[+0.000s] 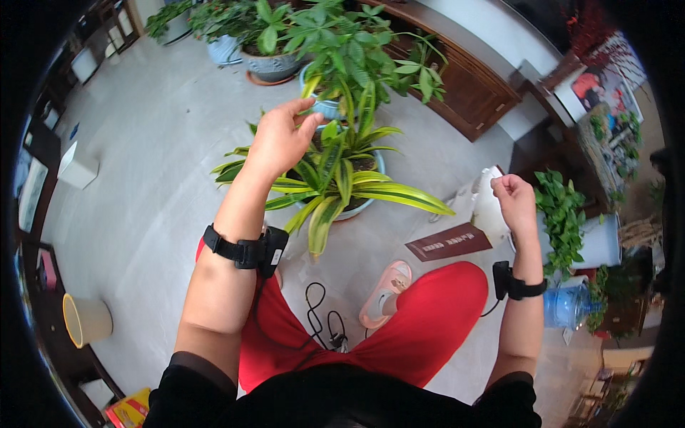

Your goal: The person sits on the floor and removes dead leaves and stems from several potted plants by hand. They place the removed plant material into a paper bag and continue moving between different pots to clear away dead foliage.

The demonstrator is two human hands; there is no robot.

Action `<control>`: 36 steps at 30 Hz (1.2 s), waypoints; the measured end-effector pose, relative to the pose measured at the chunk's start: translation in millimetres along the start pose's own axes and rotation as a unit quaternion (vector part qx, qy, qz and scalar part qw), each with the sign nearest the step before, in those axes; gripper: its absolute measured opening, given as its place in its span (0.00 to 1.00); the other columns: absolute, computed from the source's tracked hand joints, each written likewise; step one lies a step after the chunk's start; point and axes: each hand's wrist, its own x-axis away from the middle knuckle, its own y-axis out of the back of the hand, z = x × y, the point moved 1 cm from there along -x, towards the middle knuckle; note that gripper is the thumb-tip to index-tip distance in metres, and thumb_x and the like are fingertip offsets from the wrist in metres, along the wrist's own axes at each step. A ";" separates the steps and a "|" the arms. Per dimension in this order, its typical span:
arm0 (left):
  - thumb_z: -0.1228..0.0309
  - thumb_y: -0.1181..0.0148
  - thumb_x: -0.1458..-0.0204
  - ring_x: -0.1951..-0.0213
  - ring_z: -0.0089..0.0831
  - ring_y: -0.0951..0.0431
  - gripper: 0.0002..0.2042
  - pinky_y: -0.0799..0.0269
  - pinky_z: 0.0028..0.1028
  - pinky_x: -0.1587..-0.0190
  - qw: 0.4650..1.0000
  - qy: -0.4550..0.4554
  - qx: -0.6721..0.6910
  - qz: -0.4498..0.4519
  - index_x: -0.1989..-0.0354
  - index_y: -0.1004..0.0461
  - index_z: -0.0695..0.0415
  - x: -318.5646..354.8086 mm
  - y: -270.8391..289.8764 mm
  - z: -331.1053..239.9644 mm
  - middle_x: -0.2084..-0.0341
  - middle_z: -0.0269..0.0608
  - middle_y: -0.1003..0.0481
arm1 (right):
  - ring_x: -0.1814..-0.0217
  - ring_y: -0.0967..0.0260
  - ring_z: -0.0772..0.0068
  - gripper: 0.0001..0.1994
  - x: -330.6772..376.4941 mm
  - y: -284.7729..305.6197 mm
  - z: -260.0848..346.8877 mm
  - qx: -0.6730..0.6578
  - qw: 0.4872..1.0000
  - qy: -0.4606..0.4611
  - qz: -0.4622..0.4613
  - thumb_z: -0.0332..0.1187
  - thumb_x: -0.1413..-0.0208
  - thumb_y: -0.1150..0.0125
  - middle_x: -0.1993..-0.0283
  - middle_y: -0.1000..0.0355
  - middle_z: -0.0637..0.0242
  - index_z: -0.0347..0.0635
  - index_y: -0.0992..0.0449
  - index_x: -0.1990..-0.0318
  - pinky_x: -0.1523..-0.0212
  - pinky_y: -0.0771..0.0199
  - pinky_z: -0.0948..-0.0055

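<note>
My left hand (280, 139) reaches over a striped yellow-green potted plant (341, 180) and pinches one of its upper leaves between thumb and fingers. My right hand (515, 202) is closed around the handle of a white watering jug (486, 207), held to the right of that plant. Black bands with small devices sit on both wrists. My legs in red trousers (435, 314) and a pink sandal (385, 292) show below.
More potted plants (335, 50) stand behind. A leafy vine in a white pot (571, 228) and a blue water bottle (567, 307) sit at right. A dark wooden cabinet (471, 85) lines the wall. A beige bin (85, 319) is at left; a black cable (321, 321) lies on the floor.
</note>
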 end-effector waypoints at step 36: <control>0.64 0.40 0.51 0.58 0.48 0.21 0.17 0.26 0.38 0.52 0.970 -0.003 -0.020 -0.243 0.58 0.22 0.64 -2.3 70.0 52.9 0.65 0.56 0.21 | 0.66 0.24 0.56 0.12 69.2 -152.8 151.2 0.137 0.844 0.184 0.485 0.35 0.47 0.38 0.65 0.23 0.54 0.35 0.24 0.61 0.63 0.25 0.63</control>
